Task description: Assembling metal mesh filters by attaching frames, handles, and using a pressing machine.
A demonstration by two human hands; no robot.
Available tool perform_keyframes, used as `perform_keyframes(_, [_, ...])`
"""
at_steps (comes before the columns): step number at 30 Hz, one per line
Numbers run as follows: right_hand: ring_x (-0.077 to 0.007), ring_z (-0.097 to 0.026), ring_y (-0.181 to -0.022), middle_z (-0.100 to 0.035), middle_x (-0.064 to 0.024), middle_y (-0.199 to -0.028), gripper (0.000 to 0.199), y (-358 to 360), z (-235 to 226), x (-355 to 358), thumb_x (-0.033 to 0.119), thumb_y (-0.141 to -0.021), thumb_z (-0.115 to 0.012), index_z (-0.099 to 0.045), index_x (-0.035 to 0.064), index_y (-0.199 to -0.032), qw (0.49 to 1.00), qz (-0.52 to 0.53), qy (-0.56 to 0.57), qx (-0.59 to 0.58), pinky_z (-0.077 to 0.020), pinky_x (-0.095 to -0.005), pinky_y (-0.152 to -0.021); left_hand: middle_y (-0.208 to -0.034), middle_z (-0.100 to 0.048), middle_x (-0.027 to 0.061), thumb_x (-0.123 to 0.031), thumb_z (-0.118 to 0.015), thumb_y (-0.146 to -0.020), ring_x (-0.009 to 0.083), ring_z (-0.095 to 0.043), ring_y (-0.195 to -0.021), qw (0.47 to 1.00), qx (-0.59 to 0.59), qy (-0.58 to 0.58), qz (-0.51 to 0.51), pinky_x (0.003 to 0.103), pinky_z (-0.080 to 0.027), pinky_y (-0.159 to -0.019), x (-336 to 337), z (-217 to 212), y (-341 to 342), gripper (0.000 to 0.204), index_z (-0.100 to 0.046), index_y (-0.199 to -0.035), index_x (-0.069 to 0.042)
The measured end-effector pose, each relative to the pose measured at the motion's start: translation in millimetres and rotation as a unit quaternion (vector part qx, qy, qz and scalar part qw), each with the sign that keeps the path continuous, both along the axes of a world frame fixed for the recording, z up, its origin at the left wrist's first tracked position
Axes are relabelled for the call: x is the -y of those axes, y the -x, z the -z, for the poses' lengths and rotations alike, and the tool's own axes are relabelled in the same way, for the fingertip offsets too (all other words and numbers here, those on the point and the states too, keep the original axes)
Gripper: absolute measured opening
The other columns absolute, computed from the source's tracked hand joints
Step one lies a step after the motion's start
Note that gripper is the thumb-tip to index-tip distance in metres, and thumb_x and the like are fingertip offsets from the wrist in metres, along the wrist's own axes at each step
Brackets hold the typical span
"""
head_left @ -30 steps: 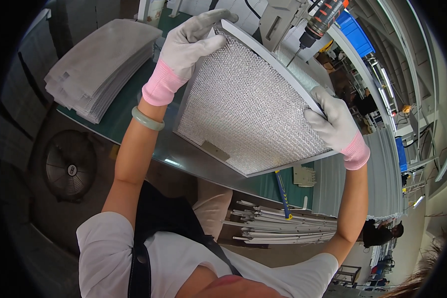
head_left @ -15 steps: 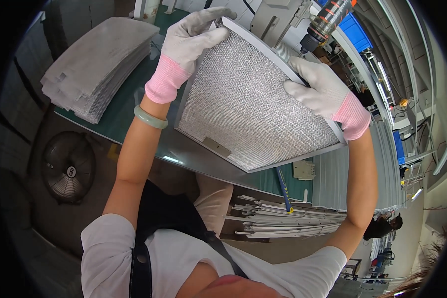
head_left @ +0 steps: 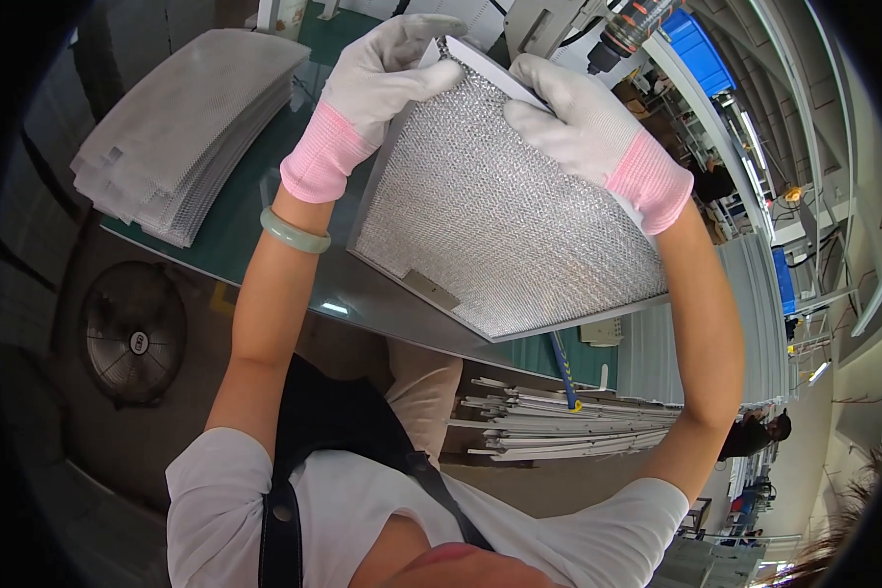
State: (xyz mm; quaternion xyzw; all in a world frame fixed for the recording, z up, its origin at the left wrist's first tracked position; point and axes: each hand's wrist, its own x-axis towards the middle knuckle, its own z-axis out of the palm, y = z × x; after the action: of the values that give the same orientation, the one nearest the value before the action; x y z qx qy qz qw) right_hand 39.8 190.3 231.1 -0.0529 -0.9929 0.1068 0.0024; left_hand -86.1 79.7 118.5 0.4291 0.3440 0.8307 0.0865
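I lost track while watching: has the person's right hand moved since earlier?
Yes: judged against the stack of mesh sheets, the right hand has moved up and left along the framed mesh panel, toward the left hand.

Close, wide fisheye view from the left head-worn camera, downward over the green workbench (head_left: 237, 223)

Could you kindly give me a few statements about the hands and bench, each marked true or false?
1. The left hand and right hand both hold the framed mesh panel. True.
2. The glove cuffs are blue. False: the cuffs are pink.
3. A stack of mesh sheets lies on the green table. True.
4. A bracelet circles the right forearm. False: the bracelet circles the left forearm.
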Motion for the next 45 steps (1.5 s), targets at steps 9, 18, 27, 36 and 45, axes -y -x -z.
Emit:
perform_keyframes(9, [-0.0157,-0.059,-0.078,-0.060,-0.0114,-0.084,0.031,-16.1,3.6,1.5,0.028,-0.091,-0.043,-0.046,0.0016,-0.108,0.979,-0.043,-0.192,-0.060,-0.0470,-0.0294,-0.066,-0.082,-0.049,0.0010,-0.007,-0.060,-0.080,0.0054,-0.047,-0.076,0.992,0.030,0.005,-0.121,0.018,-0.040,-0.068,-25.6,-14.5,-54.1,0.039,-0.038,-0.112,-0.001])
perform_keyframes(18, [-0.0264,-0.057,-0.072,-0.058,-0.0152,-0.086,0.047,-175.8,93.7,-77.5,0.029,-0.084,-0.052,-0.044,0.0012,-0.121,0.919,0.180,0.120,-0.329,-0.0468,-0.0344,-0.068,-0.088,-0.055,0.0049,-0.026,-0.069,-0.064,0.0200,-0.055,-0.079,0.844,-0.445,0.091,-0.284,0.033,-0.042,-0.076,-43.0,-77.8,-121.8,0.040,-0.054,-0.099,-0.013])
perform_keyframes(27, [-0.0159,-0.055,-0.053,-0.053,-0.0047,-0.067,0.028,-254.2,295.6,-80.1,0.034,-0.090,-0.044,-0.048,0.0069,-0.097,0.811,0.409,0.339,-0.243,-0.0457,-0.0293,-0.049,-0.088,-0.053,0.0022,-0.039,-0.072,-0.053,0.0230,-0.052,-0.082,0.761,-0.550,0.137,-0.315,0.042,-0.035,-0.084,-90.6,14.0,-134.9,0.047,-0.061,-0.095,-0.021])
perform_keyframes(36, [-0.0130,-0.037,-0.035,-0.041,-0.0047,-0.051,0.030,-179.1,230.4,-12.6,0.035,-0.092,-0.042,-0.046,0.0050,-0.090,0.474,0.099,0.605,-0.632,-0.0339,-0.0258,-0.033,-0.072,-0.049,0.0069,-0.049,-0.072,-0.047,0.0236,-0.053,-0.075,0.738,-0.536,0.117,-0.393,0.043,-0.029,-0.098,-106.5,11.3,-132.5,0.054,-0.061,-0.081,-0.009])
perform_keyframes(45, [-0.0026,-0.042,-0.039,-0.043,0.0055,-0.051,0.018,-231.7,98.1,-41.1,0.020,-0.090,-0.046,-0.052,0.0031,-0.087,0.846,0.305,0.275,-0.339,-0.0303,-0.0181,-0.033,-0.074,-0.049,0.0063,-0.044,-0.071,-0.048,0.0257,-0.050,-0.083,0.750,-0.500,0.110,-0.419,0.043,-0.033,-0.096,-108.7,19.3,-122.2,0.045,-0.061,-0.075,-0.009])
